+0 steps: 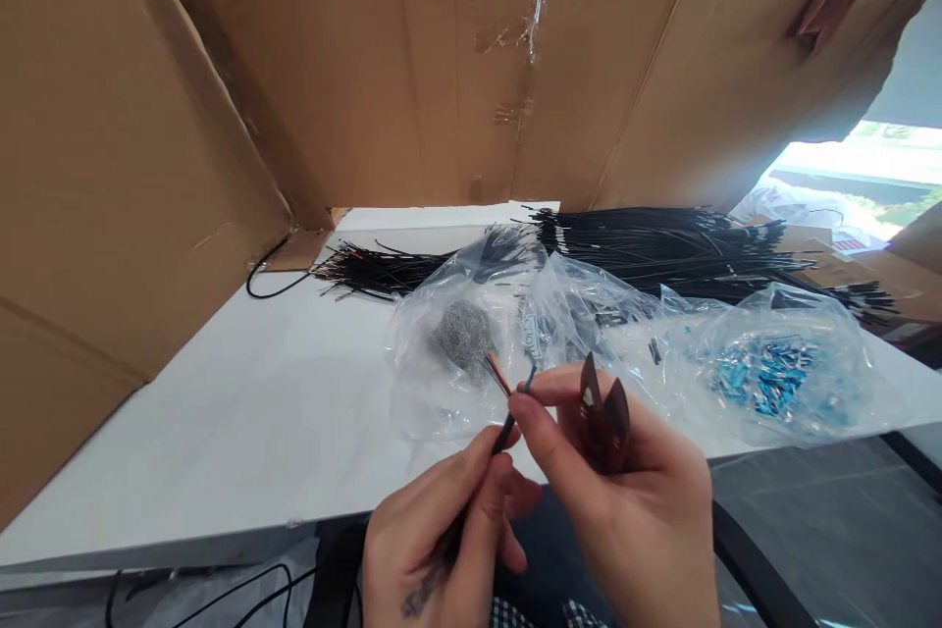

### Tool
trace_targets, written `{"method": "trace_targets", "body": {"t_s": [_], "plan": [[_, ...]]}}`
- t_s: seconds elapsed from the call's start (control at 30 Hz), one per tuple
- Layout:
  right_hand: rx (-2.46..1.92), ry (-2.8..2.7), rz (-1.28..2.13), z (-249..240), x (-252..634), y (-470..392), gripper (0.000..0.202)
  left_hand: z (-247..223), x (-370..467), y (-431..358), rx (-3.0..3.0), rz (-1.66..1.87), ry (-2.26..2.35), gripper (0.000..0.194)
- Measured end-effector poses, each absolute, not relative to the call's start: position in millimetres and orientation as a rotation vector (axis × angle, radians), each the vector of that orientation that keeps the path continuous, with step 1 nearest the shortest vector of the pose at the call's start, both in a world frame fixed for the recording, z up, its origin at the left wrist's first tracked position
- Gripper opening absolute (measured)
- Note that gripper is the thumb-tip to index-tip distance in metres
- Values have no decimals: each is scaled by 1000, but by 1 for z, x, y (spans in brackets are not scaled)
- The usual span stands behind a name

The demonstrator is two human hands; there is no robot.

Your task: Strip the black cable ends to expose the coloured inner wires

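My left hand [460, 525] is closed round a black cable [503, 437], whose end points up and away from me. Thin wires [497, 373], orange and red among them, stick out of that end. The thumb and forefinger of my right hand [614, 481] pinch a dark blue wire [530, 377] beside the cable end. Tucked in the same hand is a pair of cutters [604, 412], blades upward and apart; its handles are hidden by the palm. Beyond my hands, a clear plastic bag [412, 392] holds a grey mass of tiny pieces [463, 334].
Bundles of black cables [654, 240] lie along the back of the white table [221, 412]. At the right sits a clear bag of small blue parts [769, 373]. Cardboard walls [331, 69] stand behind and to the left. Loose black cables [269, 594] hang below the front edge.
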State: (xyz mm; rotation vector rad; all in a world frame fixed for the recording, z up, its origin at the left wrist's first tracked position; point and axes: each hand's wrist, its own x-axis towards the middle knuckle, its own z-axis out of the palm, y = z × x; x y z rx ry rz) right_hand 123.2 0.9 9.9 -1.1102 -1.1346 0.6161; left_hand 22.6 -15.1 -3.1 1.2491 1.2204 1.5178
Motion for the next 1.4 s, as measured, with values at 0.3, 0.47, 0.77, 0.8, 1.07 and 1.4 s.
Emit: {"method": "trace_targets", "body": {"t_s": [0.3,0.47,0.77,0.8,1.07,1.4], "plan": [[-1223,-1119,595,5,122,-2,17,-19,25,-16,1778,1812,1363,52],[-1274,-1144,537,4,119,-2,19,-23,27,-13,1865,1842,1457,48],[-1051,-968,1155,-5,142,14,26,-15,20,-6,1613,1684,1440,21],[-1068,-954,1134,-5,144,13,27,-14,19,-5,1527,1666,1418,18],[-1199,-1366,1033,-1,143,-10,28,-8,17,-4,1343,1592,1429,15],[-1234,-1489,1130,0,136,-12,29,-7,15,-5,1436,1650,1378,27]]}}
